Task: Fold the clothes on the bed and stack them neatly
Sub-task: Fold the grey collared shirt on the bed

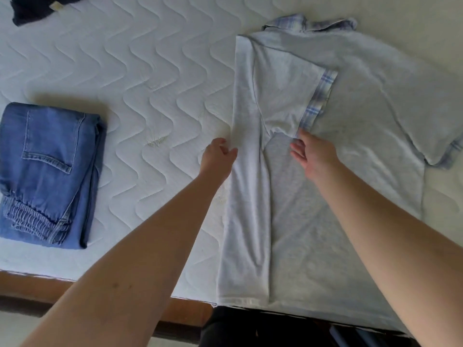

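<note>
a pale grey polo shirt is lying flat on the quilted white mattress of the bed, collar away from the person and hem reaching the near edge, where it is hanging slightly over the wooden bed frame. its left side is lying folded inward over the body, so the left sleeve with its blue plaid cuff is resting across the chest, while the other sleeve is lying spread out at the right. the left hand is resting at the outer folded edge of the shirt, fingers curled and pinching the fabric there. the right hand is lying over the middle of the shirt just below the folded sleeve, fingers loosely spread and pointing toward the left hand, touching the cloth near the lower end of the plaid cuff; whether it is gripping anything cannot be told. well apart on the left, a folded pair of blue jeans is sitting on the mattress near the bed's front edge, back pocket facing up and elastic cuffs toward the person. a dark navy garment is lying at the far left corner, mostly cut off by the frame.
</note>
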Demonstrator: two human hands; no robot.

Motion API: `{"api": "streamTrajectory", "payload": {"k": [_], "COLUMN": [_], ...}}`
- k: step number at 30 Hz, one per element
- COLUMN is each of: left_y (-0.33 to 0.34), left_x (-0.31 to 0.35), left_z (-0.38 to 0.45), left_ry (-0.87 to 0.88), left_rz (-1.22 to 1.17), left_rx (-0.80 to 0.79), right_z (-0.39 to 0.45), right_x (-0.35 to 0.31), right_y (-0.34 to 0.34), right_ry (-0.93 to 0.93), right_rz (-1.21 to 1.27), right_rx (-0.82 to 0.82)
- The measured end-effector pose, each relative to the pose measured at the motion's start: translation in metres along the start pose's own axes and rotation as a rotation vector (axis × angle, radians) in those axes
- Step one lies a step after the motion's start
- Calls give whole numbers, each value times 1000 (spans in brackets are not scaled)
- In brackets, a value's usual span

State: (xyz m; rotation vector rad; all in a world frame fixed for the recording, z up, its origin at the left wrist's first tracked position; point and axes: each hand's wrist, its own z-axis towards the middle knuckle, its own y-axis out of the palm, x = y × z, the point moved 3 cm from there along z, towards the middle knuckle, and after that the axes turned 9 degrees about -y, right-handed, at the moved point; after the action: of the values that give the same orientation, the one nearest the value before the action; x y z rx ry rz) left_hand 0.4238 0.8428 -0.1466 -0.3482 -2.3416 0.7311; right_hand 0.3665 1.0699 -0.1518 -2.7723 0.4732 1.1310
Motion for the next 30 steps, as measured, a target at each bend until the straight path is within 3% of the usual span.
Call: {"api": "streamTrajectory", "payload": {"k": [3,8,12,17,26,30], "left_y": [-1,-7,-9,-14,-22,-29], "left_x": [20,37,36,54,151,187], "left_z": [23,54,63,75,147,177], "left_ry": [-3,-35,-64,6,71,80], "left_rz": [-40,15,53,36,-186,-143], "left_rx": [-27,-49,-57,2,-2,-7], "right_z": [9,25,30,30,65,87], "right_x": [-7,-34,-35,-26,-72,-99], "right_y": [11,7,-3,2,14,17], "right_ry": [32,-262,-315,-249,-171,-109], "right_rz": [3,-93,-286,-234,-156,-84], "right_rx": [8,79,116,-15,0,29]}}
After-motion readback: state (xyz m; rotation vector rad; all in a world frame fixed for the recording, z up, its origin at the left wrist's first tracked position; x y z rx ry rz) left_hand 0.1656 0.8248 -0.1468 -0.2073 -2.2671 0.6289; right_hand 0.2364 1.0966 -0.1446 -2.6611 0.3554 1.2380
